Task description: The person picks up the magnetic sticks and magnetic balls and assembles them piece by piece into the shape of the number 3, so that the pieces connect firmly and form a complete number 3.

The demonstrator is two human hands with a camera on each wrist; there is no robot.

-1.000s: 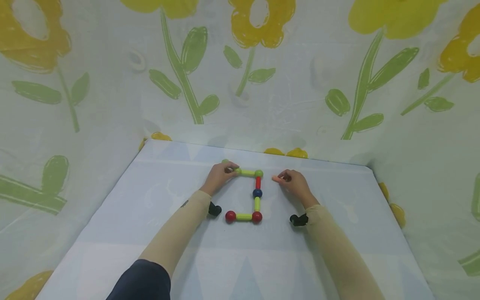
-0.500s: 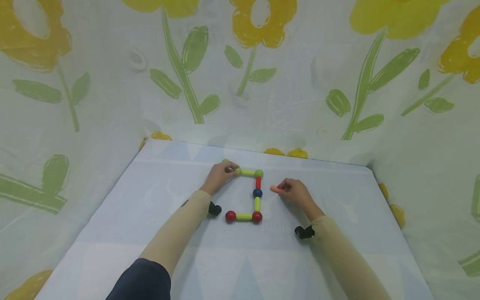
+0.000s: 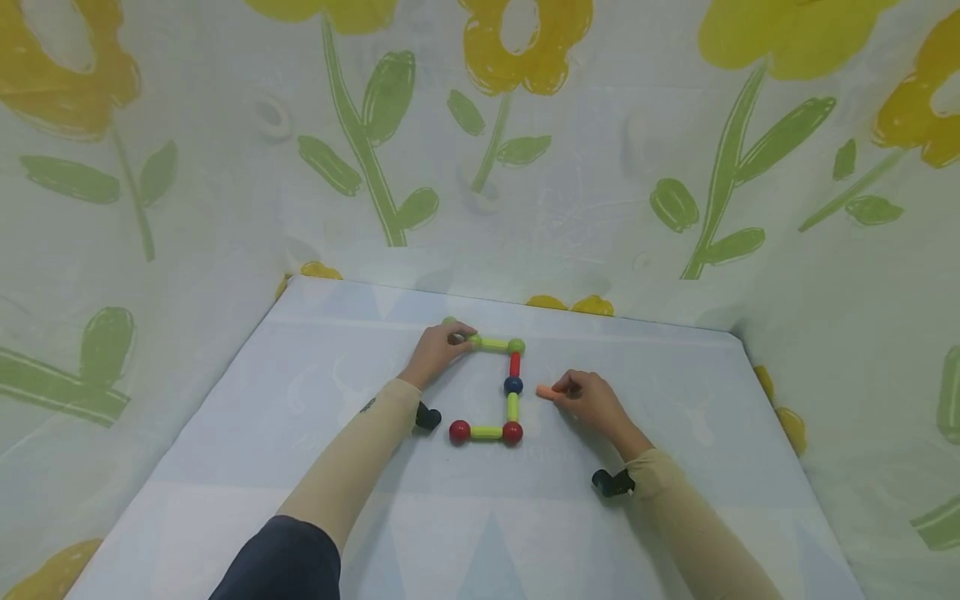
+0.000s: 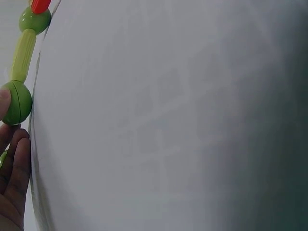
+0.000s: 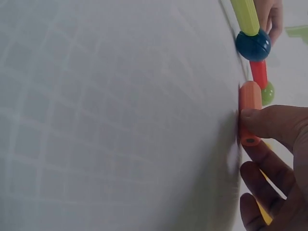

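A chain of toy balls and rods lies flat on the table, shaped like a bracket open to the left. My left hand (image 3: 437, 354) pinches the green ball (image 4: 18, 103) at its far left end. From there a yellow-green rod (image 3: 493, 343) leads to a second green ball (image 3: 516, 346), then a red rod (image 3: 514, 365) to a blue ball (image 3: 513, 385). Another yellow-green rod (image 3: 512, 407) and two red balls, near right (image 3: 512, 432) and near left (image 3: 460, 431), finish the chain. Right of the blue ball, my right hand (image 3: 592, 404) pinches an orange rod (image 5: 250, 98), apart from the chain.
One more green ball (image 3: 449, 320) shows partly behind my left hand. A pale cloth covers the table (image 3: 360, 533). Flower-printed curtains (image 3: 585, 183) stand along its back and sides. Each wrist carries a small black camera, as on the right wrist (image 3: 613, 482).
My right hand has come nearer to me with the orange rod, from beside the red rod to beside the blue ball. The left hand and the chain have stayed in place.
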